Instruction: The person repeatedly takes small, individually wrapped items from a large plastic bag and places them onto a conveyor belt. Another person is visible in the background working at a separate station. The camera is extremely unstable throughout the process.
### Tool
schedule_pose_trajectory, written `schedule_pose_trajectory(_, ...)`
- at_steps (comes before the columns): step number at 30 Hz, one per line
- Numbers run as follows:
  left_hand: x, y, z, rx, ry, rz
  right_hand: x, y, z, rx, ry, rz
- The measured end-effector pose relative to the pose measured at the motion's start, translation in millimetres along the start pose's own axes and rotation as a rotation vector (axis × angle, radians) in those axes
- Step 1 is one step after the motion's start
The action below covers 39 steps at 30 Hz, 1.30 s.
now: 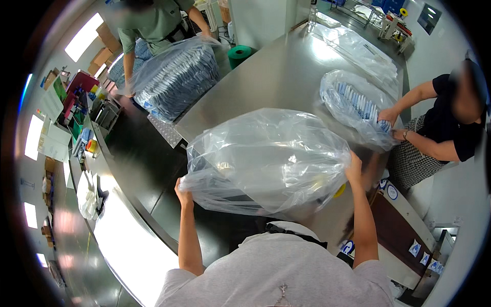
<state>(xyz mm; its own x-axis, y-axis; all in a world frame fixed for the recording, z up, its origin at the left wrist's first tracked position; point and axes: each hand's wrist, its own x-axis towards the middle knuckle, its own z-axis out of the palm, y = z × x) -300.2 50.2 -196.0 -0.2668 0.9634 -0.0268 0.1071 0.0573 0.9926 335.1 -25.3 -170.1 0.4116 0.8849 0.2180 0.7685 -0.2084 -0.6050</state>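
A large clear plastic bag (255,153) is stretched wide between my two hands, puffed out above the near end of the steel table. My left hand (183,191) is closed on its gathered left edge. At the opposite side my right hand (352,167) grips the bag's right edge. Through the thin film the tabletop shows, and I see no packets inside. A small yellow round thing (339,191) lies behind the film by my right forearm; its kind is unclear.
Across the steel table (245,87), a person in green handles a bagged stack of packets (179,77) beside a green roll (239,55). At right, another person's hands reach into a bag of packets (360,105). Flat plastic bags (358,48) lie behind. A conveyor (404,220) carries small packets.
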Motion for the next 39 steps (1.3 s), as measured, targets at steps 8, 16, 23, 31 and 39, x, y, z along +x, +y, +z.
schedule_pose_trajectory(8,16,-23,-18,0.566,0.323,0.314,23,-56,-6,-0.457,-0.029,0.24)
schedule_pose_trajectory(16,18,-47,-66,-0.054,0.429,0.297,14,-20,-27,0.171,0.504,0.165)
schedule_pose_trajectory(23,-7,-51,-39,0.123,-0.065,-0.193,17,83,11,0.153,0.314,0.112)
schedule_pose_trajectory(31,-87,169,-26,-0.061,-1.085,-0.253,128,147,-62,0.17,0.247,0.209)
schedule_pose_trajectory(39,5,128,-55,-0.435,-0.147,-0.322,99,58,-103,0.272,-0.223,0.006)
